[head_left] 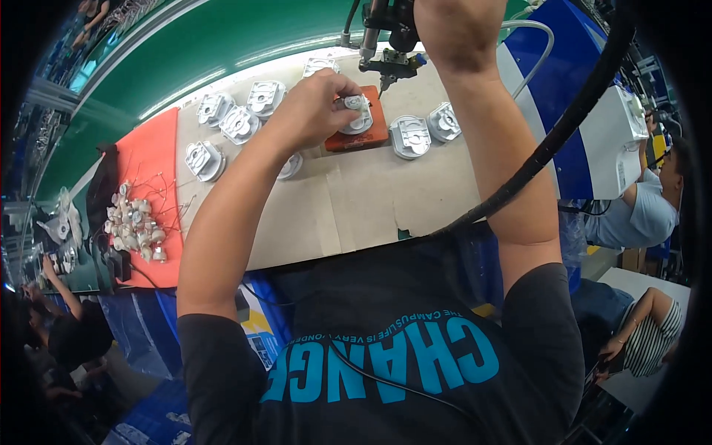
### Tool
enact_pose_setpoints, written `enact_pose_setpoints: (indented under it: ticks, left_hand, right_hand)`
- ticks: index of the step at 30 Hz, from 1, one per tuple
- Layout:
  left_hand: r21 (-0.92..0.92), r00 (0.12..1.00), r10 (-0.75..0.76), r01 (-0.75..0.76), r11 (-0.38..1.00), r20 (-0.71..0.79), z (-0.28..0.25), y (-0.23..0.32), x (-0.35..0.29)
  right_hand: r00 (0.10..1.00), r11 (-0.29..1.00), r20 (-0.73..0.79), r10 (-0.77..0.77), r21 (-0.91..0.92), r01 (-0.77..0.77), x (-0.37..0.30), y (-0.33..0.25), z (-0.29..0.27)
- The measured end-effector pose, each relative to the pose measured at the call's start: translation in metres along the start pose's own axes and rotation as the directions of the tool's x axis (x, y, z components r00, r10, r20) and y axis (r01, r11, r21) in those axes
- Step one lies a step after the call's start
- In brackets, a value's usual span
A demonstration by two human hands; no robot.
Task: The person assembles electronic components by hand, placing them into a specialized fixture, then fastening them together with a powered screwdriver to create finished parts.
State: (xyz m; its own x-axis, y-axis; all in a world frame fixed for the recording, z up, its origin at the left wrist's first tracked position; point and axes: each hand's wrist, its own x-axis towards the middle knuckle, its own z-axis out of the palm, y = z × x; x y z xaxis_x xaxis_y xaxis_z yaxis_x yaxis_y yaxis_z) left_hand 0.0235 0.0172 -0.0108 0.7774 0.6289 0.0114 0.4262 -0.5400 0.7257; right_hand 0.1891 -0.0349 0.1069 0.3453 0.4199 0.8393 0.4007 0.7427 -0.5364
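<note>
Left hand: the left hand (315,104) reaches forward over the table, fingers curled down and pinching a small grey metal part (357,113) from above.
Right hand: the right hand (452,30) is raised at the top of the view, closed around the body of a hanging power screwdriver (387,33); its tip points down just beside the held part.
Held part: it sits on an orange block (363,132) in the middle of the far half of the table, touching the block's top.
Hose and cable: a thick black cable (564,126) curves from the upper right down past the right forearm; a pale hose (538,44) loops behind the right wrist.
Finished-looking parts: two grey round housings (410,137) lie just right of the block; more of the same kind (237,122) lie in a loose row to its left, near the far edge.
Table: the table (356,208) is covered with pale cardboard sheets, bare at the near side.
Orange mat: an orange mat (152,159) covers the left end of the table.
Small motors: a heap of small silvery pieces with thin wires (133,222) lies on the mat; they may be little motors, the view there being too small to be sure.
Blue-and-white casing: a large blue and white machine cover (593,141) stands right of the table.
Other people: a seated person in a pale shirt (645,211) is at the far right.
</note>
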Motion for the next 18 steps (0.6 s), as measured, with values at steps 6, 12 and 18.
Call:
enact_pose_setpoints:
  ticks: [6,12,18]
  left_hand:
    - [0.019,0.999,0.02,-0.02,1.0,-0.047,0.032,0.003,0.011]
    - [0.052,0.999,0.034,-0.032,0.998,-0.033,-0.013,-0.011,-0.01]
    - [-0.004,0.999,0.034,-0.035,0.999,-0.038,-0.01,-0.004,-0.005]
  right_hand:
    - [0.995,0.992,0.055,0.085,0.084,-0.09,-0.024,0.019,-0.016]
    - [0.994,0.995,0.039,0.102,0.018,-0.103,-0.017,0.011,0.031]
    - [0.998,0.998,0.029,0.056,0.04,-0.057,-0.012,0.015,0.024]
